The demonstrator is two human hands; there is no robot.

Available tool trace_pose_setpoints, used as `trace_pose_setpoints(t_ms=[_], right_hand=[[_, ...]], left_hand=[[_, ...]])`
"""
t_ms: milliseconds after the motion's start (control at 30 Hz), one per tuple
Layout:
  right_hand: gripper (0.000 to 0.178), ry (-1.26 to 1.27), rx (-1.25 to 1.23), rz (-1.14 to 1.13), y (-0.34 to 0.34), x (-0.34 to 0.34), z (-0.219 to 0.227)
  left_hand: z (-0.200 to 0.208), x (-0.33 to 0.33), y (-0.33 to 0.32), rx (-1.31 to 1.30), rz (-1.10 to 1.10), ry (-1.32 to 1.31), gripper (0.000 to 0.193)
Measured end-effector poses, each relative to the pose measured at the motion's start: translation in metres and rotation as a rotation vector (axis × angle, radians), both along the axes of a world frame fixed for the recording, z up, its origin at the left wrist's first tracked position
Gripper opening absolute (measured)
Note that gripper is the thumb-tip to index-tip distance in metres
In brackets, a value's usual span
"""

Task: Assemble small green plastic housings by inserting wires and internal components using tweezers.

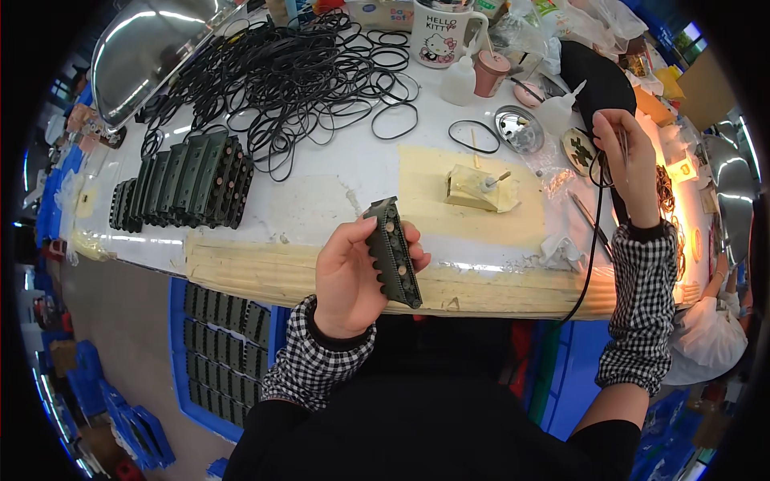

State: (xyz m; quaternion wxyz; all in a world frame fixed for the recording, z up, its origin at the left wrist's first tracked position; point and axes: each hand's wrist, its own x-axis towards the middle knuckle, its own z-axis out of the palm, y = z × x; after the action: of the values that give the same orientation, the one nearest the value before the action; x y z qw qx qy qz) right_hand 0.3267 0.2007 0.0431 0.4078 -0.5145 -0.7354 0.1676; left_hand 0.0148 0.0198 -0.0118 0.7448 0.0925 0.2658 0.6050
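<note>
My left hand [345, 280] is closed around a dark green plastic part [393, 255] with a toothed edge and a row of round, copper-coloured discs, which looks like a toy tank's track piece. It is held tilted above the table's front edge. Further right, my right hand [630, 160] is raised with its fingers pinched on a thin, shiny tool that looks like tweezers [624, 141]. Close beside that hand lies a round dish [571, 141] of small dark green pieces. A black cable [594, 256] hangs down just left of the right wrist.
Similar green parts [188, 180] stand in a row at the left, below a heap of black rubber bands [281, 72]. A small block with a stick [481, 188], squeeze bottles [459, 80] and a mug [439, 36] are on the table. A blue tray [176, 353] of parts sits lower left.
</note>
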Motion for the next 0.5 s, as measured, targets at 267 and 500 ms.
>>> trace_pose_setpoints(t_ms=[267, 500], right_hand=[[0.015, -0.063, -0.082, 0.298, -0.125, -0.072, 0.027], [0.051, 0.007, -0.168, 0.530, -0.157, -0.101, 0.004]], left_hand=[[0.014, 0.017, -0.003, 0.087, -0.053, 0.258, 0.024], [0.000, 0.033, -0.036, 0.380, -0.065, 0.342, 0.026]])
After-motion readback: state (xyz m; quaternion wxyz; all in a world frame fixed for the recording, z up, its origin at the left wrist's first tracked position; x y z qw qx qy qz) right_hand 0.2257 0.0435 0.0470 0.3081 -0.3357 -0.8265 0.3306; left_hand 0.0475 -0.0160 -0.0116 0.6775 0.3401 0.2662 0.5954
